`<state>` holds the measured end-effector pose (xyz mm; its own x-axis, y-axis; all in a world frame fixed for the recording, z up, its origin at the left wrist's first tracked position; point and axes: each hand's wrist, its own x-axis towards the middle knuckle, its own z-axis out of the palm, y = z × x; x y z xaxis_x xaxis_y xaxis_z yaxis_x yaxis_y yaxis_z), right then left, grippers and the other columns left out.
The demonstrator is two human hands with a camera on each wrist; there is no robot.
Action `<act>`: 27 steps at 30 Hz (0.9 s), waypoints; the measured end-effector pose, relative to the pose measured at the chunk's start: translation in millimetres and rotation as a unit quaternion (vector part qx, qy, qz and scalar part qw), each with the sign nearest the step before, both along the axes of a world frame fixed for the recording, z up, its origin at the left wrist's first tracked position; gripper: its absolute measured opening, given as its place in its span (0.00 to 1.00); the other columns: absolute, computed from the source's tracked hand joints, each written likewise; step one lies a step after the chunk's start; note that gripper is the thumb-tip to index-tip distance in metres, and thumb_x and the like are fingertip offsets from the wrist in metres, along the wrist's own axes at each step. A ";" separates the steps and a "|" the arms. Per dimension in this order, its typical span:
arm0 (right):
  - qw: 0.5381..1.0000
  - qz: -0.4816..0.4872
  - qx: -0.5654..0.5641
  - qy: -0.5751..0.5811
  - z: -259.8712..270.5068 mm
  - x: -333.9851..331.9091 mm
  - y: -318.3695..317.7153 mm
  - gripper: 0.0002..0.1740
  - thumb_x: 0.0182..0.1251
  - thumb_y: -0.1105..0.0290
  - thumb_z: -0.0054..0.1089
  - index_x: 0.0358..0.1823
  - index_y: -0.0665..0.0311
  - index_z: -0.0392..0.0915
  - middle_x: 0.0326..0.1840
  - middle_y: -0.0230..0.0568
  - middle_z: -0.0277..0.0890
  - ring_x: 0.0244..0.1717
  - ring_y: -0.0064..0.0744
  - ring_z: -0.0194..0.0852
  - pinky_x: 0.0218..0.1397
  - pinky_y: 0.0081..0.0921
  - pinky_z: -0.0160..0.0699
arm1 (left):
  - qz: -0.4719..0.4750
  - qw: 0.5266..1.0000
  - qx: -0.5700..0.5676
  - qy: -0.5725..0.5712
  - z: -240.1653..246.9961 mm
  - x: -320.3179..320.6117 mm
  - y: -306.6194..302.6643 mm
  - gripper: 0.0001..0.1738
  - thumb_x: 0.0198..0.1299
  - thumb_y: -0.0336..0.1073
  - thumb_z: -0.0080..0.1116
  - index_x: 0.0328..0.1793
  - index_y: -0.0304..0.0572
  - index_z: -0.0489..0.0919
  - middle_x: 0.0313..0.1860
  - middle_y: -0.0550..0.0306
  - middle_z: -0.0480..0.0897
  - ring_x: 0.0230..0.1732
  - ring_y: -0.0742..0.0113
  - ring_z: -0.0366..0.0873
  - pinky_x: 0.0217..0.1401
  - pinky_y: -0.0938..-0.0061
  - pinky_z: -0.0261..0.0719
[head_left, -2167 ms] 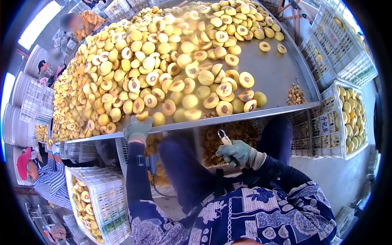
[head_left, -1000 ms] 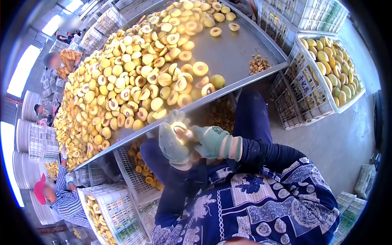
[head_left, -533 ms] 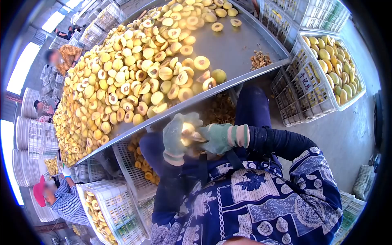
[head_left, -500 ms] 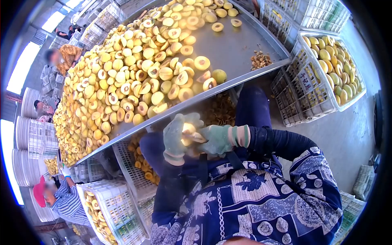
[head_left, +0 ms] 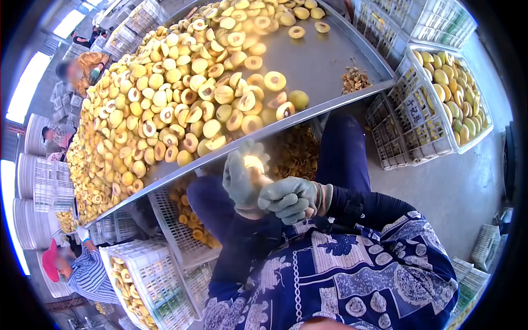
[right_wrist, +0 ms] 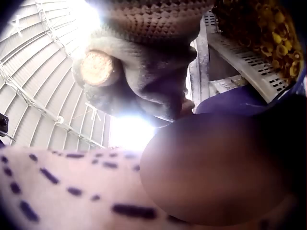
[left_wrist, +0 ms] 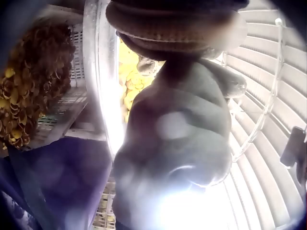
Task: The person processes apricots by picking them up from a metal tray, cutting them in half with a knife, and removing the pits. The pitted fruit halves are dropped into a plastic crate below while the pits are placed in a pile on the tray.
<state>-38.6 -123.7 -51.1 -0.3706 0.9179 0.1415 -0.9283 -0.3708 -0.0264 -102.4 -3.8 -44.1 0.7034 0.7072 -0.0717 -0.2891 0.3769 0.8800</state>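
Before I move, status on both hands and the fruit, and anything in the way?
Left hand holding glare-lit fruit piece. Right hand curled round a handle, against the left; tool tip hidden. Metal tray edge just beyond both.

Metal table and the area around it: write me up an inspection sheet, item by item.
Surface: metal table with a raised rim.
Job's things: fruit halves heaped on the table, many showing brown centres.
Clutter: small pile of brown scraps near the table's right corner.
Hands: both gloved; left hand holds a fruit piece, blurred by glare; right hand grips a handle, tool tip indistinct.
Cables: nothing seen.
Surroundings: fruit-filled crate at right; red-capped person at left.
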 end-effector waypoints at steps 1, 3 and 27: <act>0.998 -0.007 0.033 0.051 -4.0 -3.3 1.8 0.16 0.75 0.64 0.38 0.46 0.69 0.71 0.13 0.22 0.63 0.07 0.13 0.56 0.09 0.14 0.59 | 0.027 0.999 0.041 0.002 -2.7 2.9 0.0 0.32 0.65 0.58 0.49 0.57 0.33 0.74 0.44 0.45 0.82 0.35 0.61 0.81 0.35 0.74 0.80; 0.996 -0.023 0.040 0.079 -3.9 -9.3 4.3 0.16 0.75 0.64 0.37 0.46 0.70 0.70 0.14 0.22 0.63 0.06 0.14 0.56 0.09 0.14 0.59 | 0.038 0.999 0.034 0.004 -2.0 5.5 2.1 0.32 0.65 0.57 0.49 0.57 0.32 0.74 0.44 0.46 0.82 0.36 0.61 0.81 0.35 0.73 0.80; 0.724 -0.109 -0.348 -0.585 -16.0 33.6 54.2 0.15 0.58 0.61 0.60 0.25 0.64 0.70 0.18 0.37 0.71 0.13 0.27 0.68 0.15 0.26 0.70 | -0.067 0.544 0.463 0.697 -9.9 -24.3 227.5 0.35 0.47 0.64 0.57 0.52 0.46 0.79 0.49 0.42 0.81 0.53 0.45 0.77 0.57 0.61 0.72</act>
